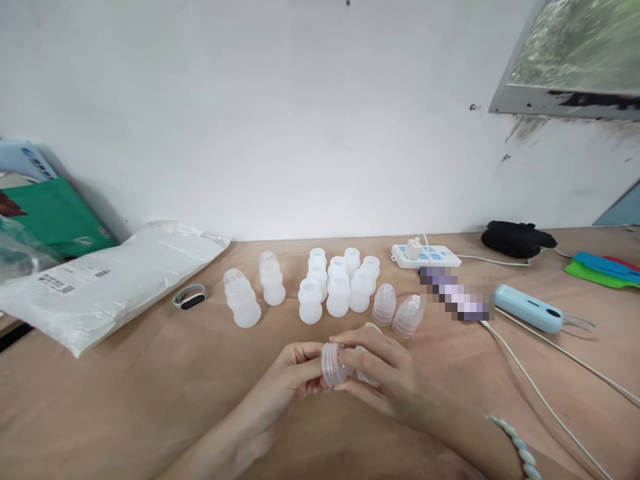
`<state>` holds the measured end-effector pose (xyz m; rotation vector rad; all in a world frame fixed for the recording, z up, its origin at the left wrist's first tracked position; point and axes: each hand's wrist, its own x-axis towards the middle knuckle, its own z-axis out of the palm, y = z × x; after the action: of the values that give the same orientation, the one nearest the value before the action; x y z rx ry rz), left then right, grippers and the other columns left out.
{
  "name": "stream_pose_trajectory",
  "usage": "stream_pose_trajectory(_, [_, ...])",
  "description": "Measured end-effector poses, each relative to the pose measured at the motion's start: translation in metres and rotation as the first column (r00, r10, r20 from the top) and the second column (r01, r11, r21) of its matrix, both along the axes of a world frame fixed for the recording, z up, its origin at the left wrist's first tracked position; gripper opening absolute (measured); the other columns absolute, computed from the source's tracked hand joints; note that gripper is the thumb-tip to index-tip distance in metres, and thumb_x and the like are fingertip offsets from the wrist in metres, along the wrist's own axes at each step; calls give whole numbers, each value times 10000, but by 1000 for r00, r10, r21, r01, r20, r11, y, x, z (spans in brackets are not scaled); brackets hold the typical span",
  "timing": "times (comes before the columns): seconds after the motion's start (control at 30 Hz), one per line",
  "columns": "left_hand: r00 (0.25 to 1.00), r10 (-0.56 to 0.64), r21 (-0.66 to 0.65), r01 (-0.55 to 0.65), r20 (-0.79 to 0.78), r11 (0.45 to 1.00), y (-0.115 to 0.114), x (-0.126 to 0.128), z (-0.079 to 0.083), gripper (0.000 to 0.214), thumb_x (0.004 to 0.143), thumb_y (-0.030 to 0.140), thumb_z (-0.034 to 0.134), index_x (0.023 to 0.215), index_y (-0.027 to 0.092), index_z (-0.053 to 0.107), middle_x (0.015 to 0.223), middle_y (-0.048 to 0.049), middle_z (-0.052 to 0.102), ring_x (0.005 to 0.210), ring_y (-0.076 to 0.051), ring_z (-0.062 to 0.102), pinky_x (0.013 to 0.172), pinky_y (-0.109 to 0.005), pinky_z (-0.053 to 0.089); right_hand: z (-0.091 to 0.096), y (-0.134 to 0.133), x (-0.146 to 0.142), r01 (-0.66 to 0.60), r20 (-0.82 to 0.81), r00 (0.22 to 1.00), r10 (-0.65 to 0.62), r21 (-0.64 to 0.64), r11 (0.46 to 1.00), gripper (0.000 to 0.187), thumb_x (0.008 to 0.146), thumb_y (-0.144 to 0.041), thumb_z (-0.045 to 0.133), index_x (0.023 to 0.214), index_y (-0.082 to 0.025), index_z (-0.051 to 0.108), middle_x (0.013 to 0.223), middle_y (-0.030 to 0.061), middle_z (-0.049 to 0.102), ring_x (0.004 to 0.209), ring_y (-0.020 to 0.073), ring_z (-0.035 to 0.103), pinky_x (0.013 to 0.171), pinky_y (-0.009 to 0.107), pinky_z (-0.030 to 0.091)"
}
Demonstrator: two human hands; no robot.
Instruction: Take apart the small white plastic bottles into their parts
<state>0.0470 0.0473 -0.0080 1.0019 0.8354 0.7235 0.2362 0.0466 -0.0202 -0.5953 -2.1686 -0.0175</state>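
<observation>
Both my hands meet low in the middle over the wooden table (pixel 125 400). My left hand (pixel 287 377) pinches the ridged rim of a small translucent plastic cap (pixel 333 365). My right hand (pixel 380 373) wraps its fingers round the other end of the same piece, hiding part of it. Just beyond my hands stand several white translucent plastic pieces (pixel 337 287) in a loose cluster. Two stacked ones (pixel 243 300) stand to the left, and two ribbed domes (pixel 397 310) lie to the right.
A white plastic bag (pixel 110 283) lies at the left, with a grey wristband (pixel 190 297) beside it. A white power strip (pixel 425 255), a black object (pixel 517 239), a light blue device (pixel 530 309) and white cables (pixel 545 393) occupy the right side.
</observation>
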Motion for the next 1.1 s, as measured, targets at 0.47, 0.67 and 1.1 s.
stream_pose_trajectory(0.47, [980,147,106,-133,-133,985,-5,-14,8,331,669,486,757,608,169,685,554,22,483,552,-113,359,537,-234,286,28,-5,25,-128,-330,944,33,-270,954,332,870,-389,702,1158,-243,626,948,61,694,851,207,673,735,339,581])
stream_pose_trajectory(0.67, [852,485,362,-397,-196,843,2,-60,6,345,692,528,754,672,187,705,619,16,496,599,-133,379,564,-245,343,54,0,78,259,-522,788,-326,-199,945,373,830,-288,741,1190,-272,643,1074,62,641,969,236,638,837,392,561])
stream_pose_trajectory(1.1, [481,562,722,259,-673,642,30,-45,-25,325,942,262,378,753,226,640,924,-56,670,905,-280,555,815,-424,398,-38,10,67,490,322,831,-453,-39,871,249,962,-174,472,1190,-166,572,1019,118,715,889,285,676,710,422,582])
